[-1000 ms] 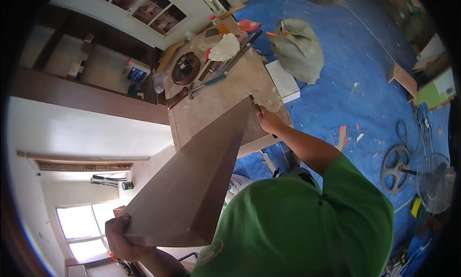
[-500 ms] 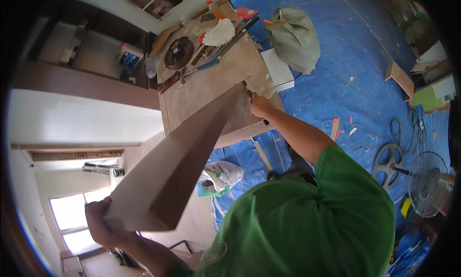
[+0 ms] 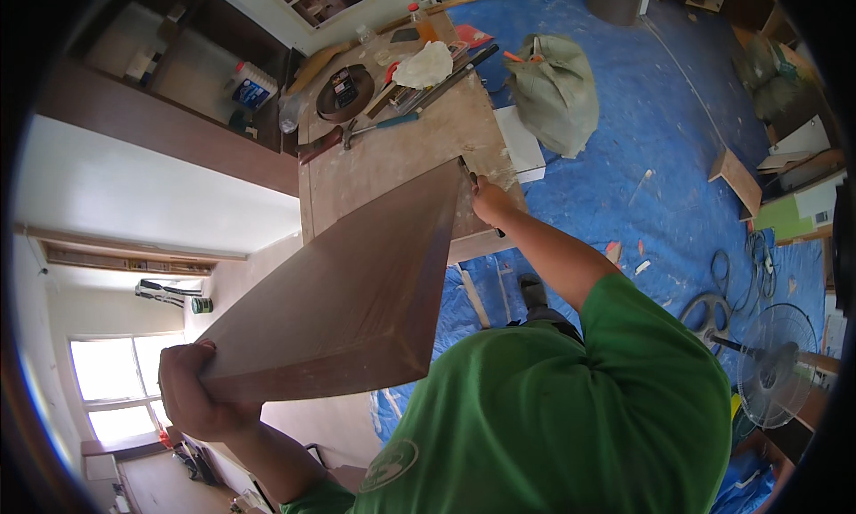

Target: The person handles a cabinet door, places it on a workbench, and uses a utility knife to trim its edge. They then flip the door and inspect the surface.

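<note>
Left hand (image 3: pixel 192 389) clenched low, right hand (image 3: pixel 489 200) gripping, arm outstretched

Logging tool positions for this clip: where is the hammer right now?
In the head view, the hammer lies on the far left part of the worktable, just beyond the brown board, beside the round dark tray.
</note>
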Demonstrator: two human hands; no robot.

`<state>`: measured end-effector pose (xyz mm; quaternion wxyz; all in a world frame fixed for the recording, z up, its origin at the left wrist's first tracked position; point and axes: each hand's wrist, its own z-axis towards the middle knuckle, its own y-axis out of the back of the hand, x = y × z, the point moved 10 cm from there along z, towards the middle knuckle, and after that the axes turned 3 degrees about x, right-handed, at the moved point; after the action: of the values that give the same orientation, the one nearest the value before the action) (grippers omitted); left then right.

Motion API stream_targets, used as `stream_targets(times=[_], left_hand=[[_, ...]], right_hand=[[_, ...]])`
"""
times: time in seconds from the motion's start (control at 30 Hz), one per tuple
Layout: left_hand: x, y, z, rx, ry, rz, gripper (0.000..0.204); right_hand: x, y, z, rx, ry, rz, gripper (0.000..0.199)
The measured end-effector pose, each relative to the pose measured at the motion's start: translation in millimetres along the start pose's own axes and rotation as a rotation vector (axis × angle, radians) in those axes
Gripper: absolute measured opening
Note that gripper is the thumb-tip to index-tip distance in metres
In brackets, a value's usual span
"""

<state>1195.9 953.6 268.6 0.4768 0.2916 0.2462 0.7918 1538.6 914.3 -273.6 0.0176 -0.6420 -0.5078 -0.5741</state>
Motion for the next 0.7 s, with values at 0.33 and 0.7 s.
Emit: stream_targets(times=[0.33,0.7], left_hand=[[-10,3,-5,-0.019,-0.081,-0.028,0.066],[7,3,-13,-0.009,0.016,-0.08,0.045]], right_hand=[[2,0,10,-0.148,0.124,-0.001,0.026],[0,7,3,-0.029,0.049,0.078,0.034]])
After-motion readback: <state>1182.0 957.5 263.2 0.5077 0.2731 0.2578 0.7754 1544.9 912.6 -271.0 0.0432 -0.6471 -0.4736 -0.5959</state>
